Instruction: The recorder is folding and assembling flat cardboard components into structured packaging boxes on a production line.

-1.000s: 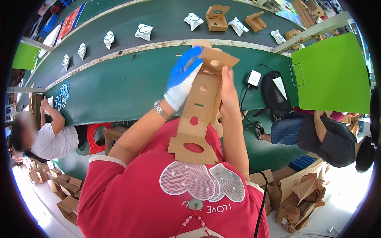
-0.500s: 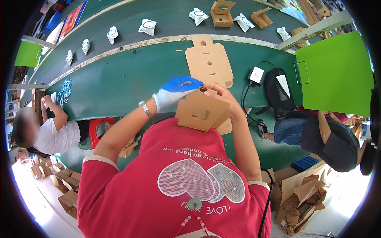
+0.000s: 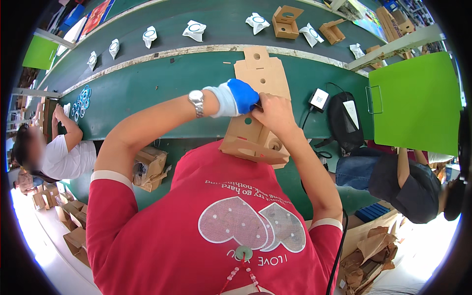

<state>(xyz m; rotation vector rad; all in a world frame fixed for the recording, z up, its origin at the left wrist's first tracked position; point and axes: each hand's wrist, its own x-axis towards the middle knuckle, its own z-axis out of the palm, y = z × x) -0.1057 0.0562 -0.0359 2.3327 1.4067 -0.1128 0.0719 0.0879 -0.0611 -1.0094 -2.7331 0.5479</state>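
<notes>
A partly folded brown cardboard box (image 3: pixel 246 133) is held against the table's near edge, close to my shirt, and I look into its inside. My left hand (image 3: pixel 243 97), in a blue and white glove, has its fingers closed at the box's far edge. Bare and bent over the same edge, my right hand (image 3: pixel 275 114) is pinched against the left fingertips. A small dark bit shows between them, too hidden to name. Just beyond the hands lies a stack of flat, die-cut cardboard blanks (image 3: pixel 270 73).
White wrapped packets (image 3: pixel 195 30) with blue rings and open boxes (image 3: pixel 286 28) stand on the far belt. At right are a black bag (image 3: pixel 341 123), a white adapter (image 3: pixel 318 98) and a green panel (image 3: pixel 413 103). Blue rings (image 3: pixel 81 103) lie left. People sit on both sides.
Both hands came together at the box's far edge, the left moving right and farther away. The box's inside now shows. Packets and boxes on the belt appear farther right.
</notes>
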